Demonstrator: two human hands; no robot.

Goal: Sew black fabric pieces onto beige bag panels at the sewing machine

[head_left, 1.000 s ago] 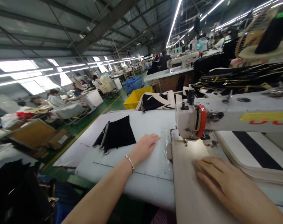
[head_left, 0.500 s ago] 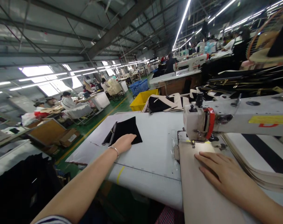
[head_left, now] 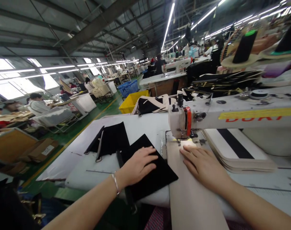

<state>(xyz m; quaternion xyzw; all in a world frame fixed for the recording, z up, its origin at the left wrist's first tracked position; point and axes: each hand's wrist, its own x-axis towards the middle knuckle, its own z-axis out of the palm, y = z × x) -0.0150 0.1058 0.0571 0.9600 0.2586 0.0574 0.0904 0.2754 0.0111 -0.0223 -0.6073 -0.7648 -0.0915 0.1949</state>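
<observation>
My left hand [head_left: 141, 164] lies with fingers spread on a black fabric piece [head_left: 157, 179] with a dark strip along its left edge. That piece rests on the white table, its right corner close to a long beige panel [head_left: 184, 179]. My right hand [head_left: 203, 164] presses flat on the beige panel, fingertips just right of the needle area of the sewing machine [head_left: 181, 123]. The panel's far end sits at the presser foot [head_left: 179, 142]. Farther left lies another black fabric piece [head_left: 114, 135], also with a strip on its left edge.
A stack of beige panels with a black stripe [head_left: 236, 150] lies under the machine arm, right of my right hand. Behind the table are beige and black pieces [head_left: 150, 103], a yellow crate [head_left: 131, 100] and a blue basket [head_left: 128, 88]. Thread cones [head_left: 245, 48] stand behind the machine.
My left hand has come nearer to me and the machine, with a black piece now under it; another black piece stays farther back. My right hand remains on the beige panel. The view has turned right.
</observation>
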